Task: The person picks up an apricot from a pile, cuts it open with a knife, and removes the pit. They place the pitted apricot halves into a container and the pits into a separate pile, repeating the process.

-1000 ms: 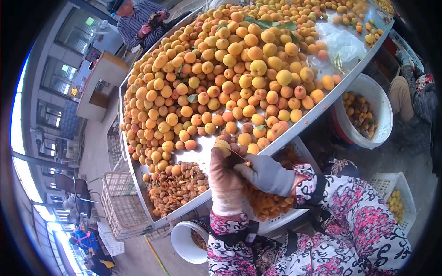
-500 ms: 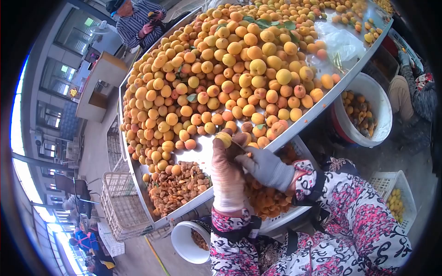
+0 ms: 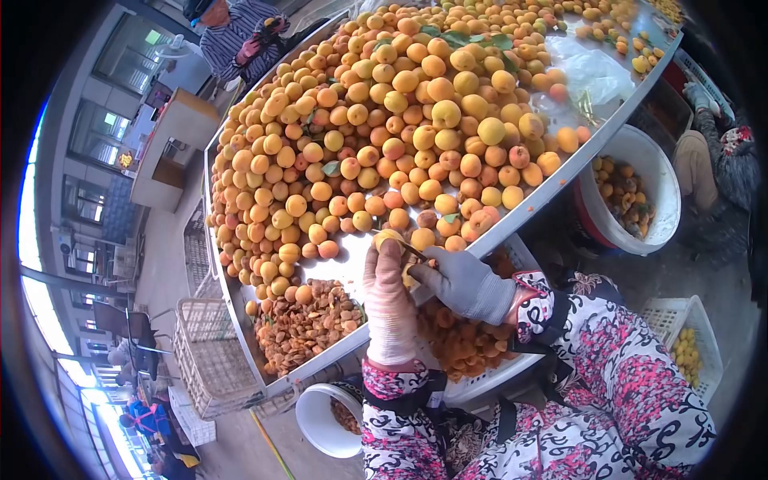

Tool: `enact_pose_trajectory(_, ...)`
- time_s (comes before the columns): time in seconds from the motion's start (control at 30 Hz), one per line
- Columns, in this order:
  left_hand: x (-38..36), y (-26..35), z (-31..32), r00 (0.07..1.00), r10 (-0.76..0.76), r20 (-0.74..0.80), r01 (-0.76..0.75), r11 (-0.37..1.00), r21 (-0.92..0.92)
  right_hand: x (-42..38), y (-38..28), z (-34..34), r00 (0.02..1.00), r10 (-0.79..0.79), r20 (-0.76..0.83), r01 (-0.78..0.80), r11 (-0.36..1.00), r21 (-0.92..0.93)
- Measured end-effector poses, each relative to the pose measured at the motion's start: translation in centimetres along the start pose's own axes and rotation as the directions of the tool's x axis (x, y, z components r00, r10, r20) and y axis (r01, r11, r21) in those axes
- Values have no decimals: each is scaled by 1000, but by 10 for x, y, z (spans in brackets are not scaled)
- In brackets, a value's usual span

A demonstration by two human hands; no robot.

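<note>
A heap of whole apricots (image 3: 360,144) covers the metal-edged table in front of me. My left hand (image 3: 390,300), in a whitish stained glove, is closed around an apricot (image 3: 389,237) at the table's near edge. In a grey glove, my right hand (image 3: 468,286) grips a small knife (image 3: 414,253), whose thin dark blade points at that apricot. The handle is mostly hidden by the fingers, and whether the blade touches the fruit is hard to tell. Below my hands, a white crate (image 3: 488,374) holds opened orange apricot pieces. Brown apricot pits (image 3: 308,326) lie piled at the table corner.
A white bucket (image 3: 324,420) stands below the table, and a larger bucket (image 3: 670,200) with dark fruit is at right. Plastic crates (image 3: 210,352) stand at left. A person in a striped shirt (image 3: 232,44) works across the table; another person's sleeve (image 3: 732,160) shows at right.
My right hand has drawn slightly right and down from the left, and more of the knife blade shows. The left hand still holds the apricot, turned a little.
</note>
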State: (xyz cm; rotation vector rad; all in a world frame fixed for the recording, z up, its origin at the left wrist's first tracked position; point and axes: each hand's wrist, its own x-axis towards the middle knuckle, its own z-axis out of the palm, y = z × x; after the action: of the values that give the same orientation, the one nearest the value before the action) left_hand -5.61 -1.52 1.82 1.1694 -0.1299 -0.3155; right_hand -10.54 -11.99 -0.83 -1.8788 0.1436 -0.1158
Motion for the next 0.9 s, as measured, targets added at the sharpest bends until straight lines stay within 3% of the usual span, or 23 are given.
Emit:
enact_pose_trajectory(0.1, 1, 1, -5, 999, 11, -41, -10, 1000, 16, 1, 2, 1, 999, -21, 43, 22, 999, -26)
enact_pose_trajectory(0.17, 0, -2, -3, 989, 102, -103, -96, 993, 67, 0, -3, 3, 999, 7, 38, -5, 997, -73)
enact_pose_trajectory(0.33, -5, 4, 10, 993, -7, -121, 0, 998, -56, 2, 7, 16, 999, -26, -18, 22, 984, -175)
enact_pose_trajectory(0.43, 0, -2, 5, 991, 12, -133, 10, 986, 167, -1, 8, 20, 1000, -13, 0, 13, 992, -128)
enact_pose_trajectory(0.5, 2, -7, 3, 992, 27, -120, -9, 988, 153, -3, 7, 23, 999, -13, -42, 17, 995, 94)
enact_pose_trajectory(0.6, 5, -16, -2, 991, 65, -113, -50, 990, 134, -3, 12, 30, 998, 45, -54, -30, 970, 240)
enact_pose_trajectory(0.9, 1, -16, 5, 992, -7, -124, 16, 997, 75, -3, 14, 30, 986, 154, 69, -168, 872, 459)
